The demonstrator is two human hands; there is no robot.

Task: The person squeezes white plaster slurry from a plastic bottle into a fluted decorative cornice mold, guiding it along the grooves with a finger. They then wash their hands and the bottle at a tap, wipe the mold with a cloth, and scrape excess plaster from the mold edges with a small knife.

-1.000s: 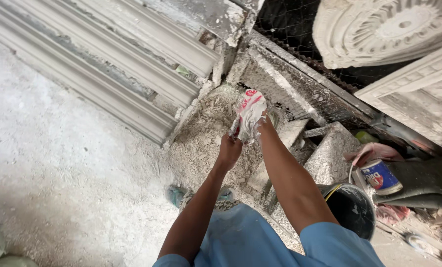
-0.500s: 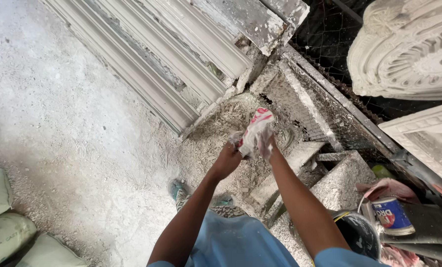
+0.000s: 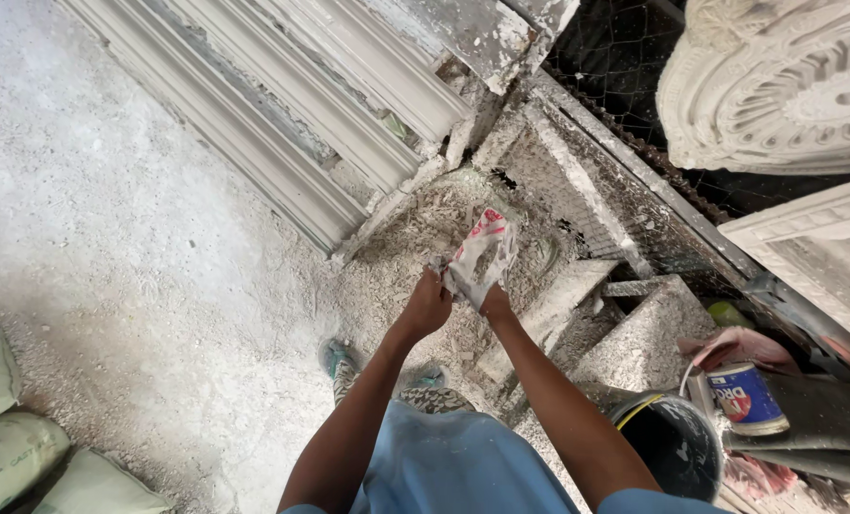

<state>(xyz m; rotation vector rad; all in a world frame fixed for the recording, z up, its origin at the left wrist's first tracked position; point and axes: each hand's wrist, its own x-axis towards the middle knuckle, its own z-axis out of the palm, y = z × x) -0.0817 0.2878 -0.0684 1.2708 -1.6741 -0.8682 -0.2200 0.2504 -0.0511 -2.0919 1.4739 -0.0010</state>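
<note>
Above the heap of plaster rubble (image 3: 415, 238), both hands met on a dusty white-and-red bag (image 3: 480, 257). The left hand (image 3: 427, 305) had its fingers clamped on the bag's lower edge; the right hand (image 3: 494, 303) gripped it from beneath, fingers closed on the material. The bag hung upright over the heap, apparently being handled or opened. Any tipping would call for a firm two-handed grip over that heap.

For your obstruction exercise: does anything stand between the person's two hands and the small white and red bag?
Nothing visible does. The left hand and right hand both already grip the lower part of the white and red bag, held up over the rubble pile.
</note>
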